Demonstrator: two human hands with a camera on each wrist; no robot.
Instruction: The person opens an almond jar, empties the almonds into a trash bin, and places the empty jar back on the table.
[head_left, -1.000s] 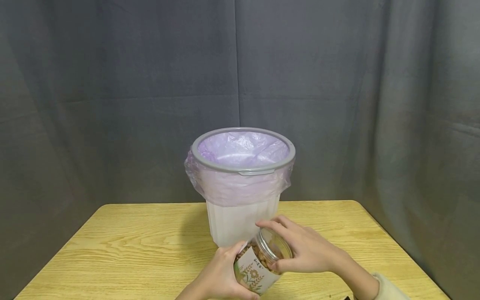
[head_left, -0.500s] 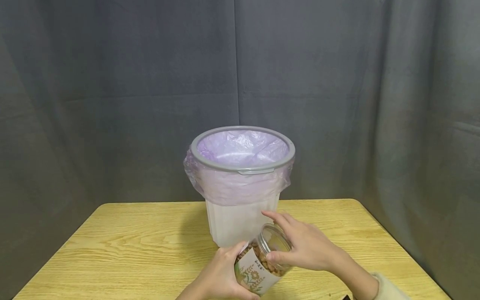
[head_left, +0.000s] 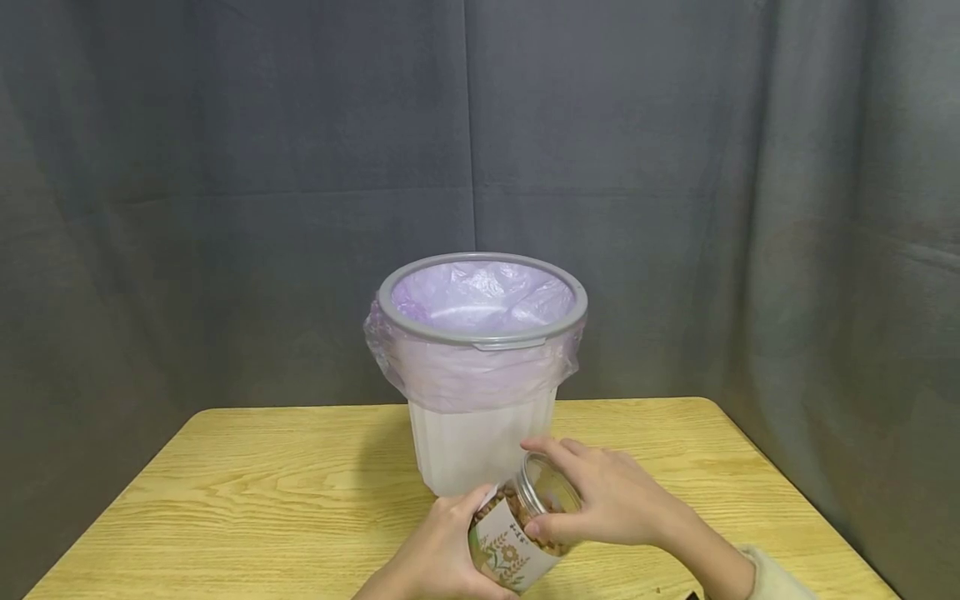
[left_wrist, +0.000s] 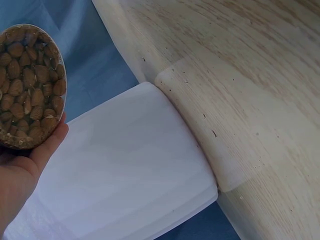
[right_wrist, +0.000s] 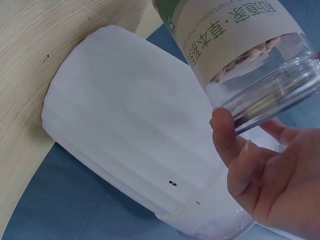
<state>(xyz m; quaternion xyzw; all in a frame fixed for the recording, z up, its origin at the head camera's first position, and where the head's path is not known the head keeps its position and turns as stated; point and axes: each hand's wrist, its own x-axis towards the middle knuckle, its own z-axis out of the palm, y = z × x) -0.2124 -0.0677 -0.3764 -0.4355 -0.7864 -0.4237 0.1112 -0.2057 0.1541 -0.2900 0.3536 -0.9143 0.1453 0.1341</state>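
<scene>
A clear jar [head_left: 504, 552] of almonds, with a printed paper label, is held tilted just in front of the bin. My left hand [head_left: 442, 546] grips its lower body; in the left wrist view the almonds [left_wrist: 30, 82] show through the jar's bottom. At the upper right end sits a transparent lid [head_left: 553, 483] beside a silvery ring. My right hand [head_left: 611, 497] holds this lid between thumb and fingers. The right wrist view has the label [right_wrist: 225, 35] close up, with the right hand's [right_wrist: 285, 180] fingers at the lid edge. Part of the lid is hidden by the hand.
A white trash bin [head_left: 480, 446] stands on the wooden table [head_left: 247, 500], right behind the jar. A purple bag [head_left: 480, 375] lines it, folded over under a grey rim ring [head_left: 480, 340]. Grey curtains [head_left: 315, 167] surround the table at the back and sides.
My right hand's fingers lifted a little off the lid half a second ago and have now come back down around it. The left hand and the jar stay nearly in place.
</scene>
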